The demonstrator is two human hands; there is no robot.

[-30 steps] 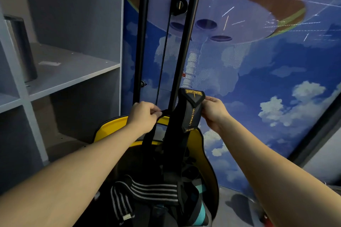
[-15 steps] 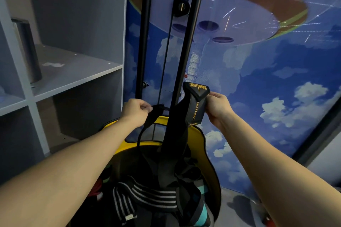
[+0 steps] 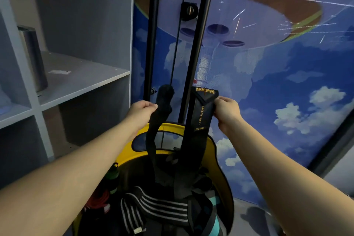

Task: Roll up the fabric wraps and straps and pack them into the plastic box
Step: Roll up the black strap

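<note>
We see a yellow-rimmed container [image 3: 220,161] below, holding a striped wrap [image 3: 157,210], with a black strap [image 3: 201,113] rising from it. Our right hand [image 3: 227,112] pinches the strap's labelled end, while our left hand [image 3: 140,112] curls its fingers around the strap's other end.

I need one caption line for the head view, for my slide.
Both hands, left and right, hold up a black strap above the yellow box of wraps.
</note>
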